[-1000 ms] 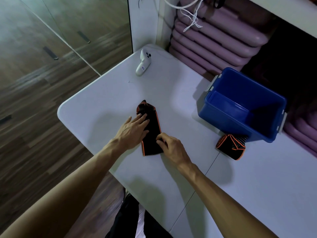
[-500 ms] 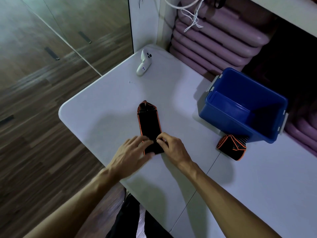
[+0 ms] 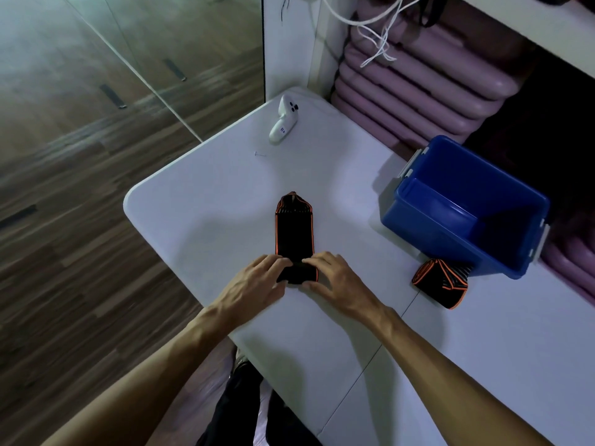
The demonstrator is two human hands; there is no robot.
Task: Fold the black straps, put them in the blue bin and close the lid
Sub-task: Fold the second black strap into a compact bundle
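Observation:
A black strap with orange edges (image 3: pixel 294 231) lies lengthwise on the white table (image 3: pixel 199 214), pointing away from me. Its near end is lifted and curled over. My left hand (image 3: pixel 254 284) and my right hand (image 3: pixel 335 280) pinch that near end from either side, fingertips almost meeting. A second black and orange strap (image 3: pixel 439 283), folded into a bundle, rests on the table against the near corner of the blue bin (image 3: pixel 434 226). The bin stands open at the right; its inside looks empty and no lid is in view.
A white handheld controller (image 3: pixel 283 123) lies at the table's far corner, with a small pin (image 3: pixel 259 154) near it. Stacked purple mats (image 3: pixel 418 91) and white cords (image 3: pixel 376 43) fill the space behind the table. Wooden floor lies beyond the left edge.
My left hand slid from the middle of the strap down to its near end and joined my right hand there. The near end is now lifted and curling over.

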